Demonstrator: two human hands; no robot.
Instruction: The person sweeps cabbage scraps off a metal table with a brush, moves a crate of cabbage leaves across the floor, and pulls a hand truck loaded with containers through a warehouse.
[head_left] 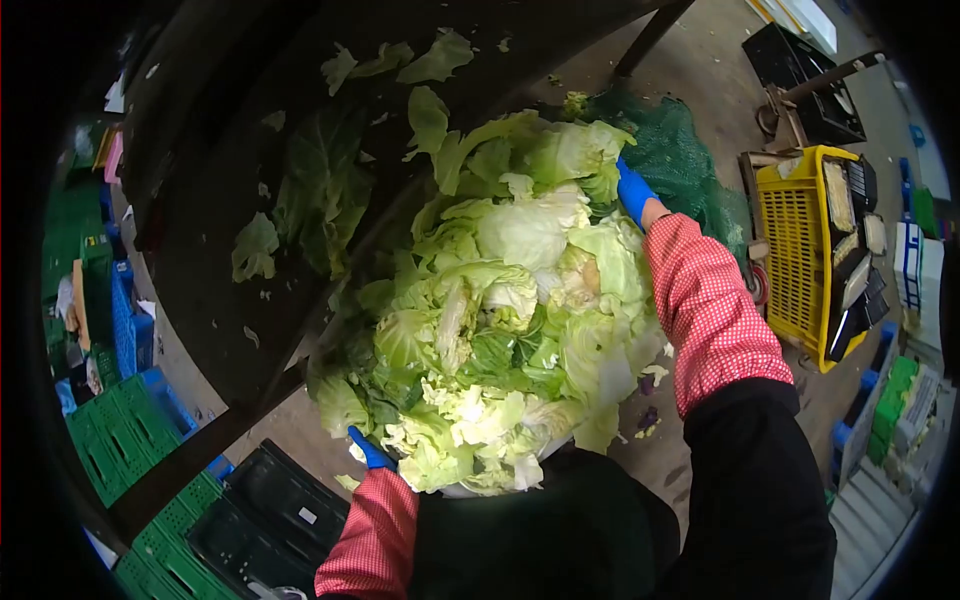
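A big heap of loose pale-green cabbage leaves [500, 300] fills the middle of the view, held against my body. My left hand [368, 452], in a blue glove with a red checked sleeve, grips the heap's near lower edge. My right hand [632, 192], also blue-gloved, wraps around the far right side of the heap, its fingers partly buried in leaves. A pale rim, perhaps a container under the heap, peeks out near my body; I cannot tell what it is.
A dark table [250, 150] with scattered leaf scraps lies left and behind. Green mesh netting [680, 160] sits past the heap. A yellow crate [800, 250] stands at right, black crates [270, 520] and green crates [110, 440] at lower left.
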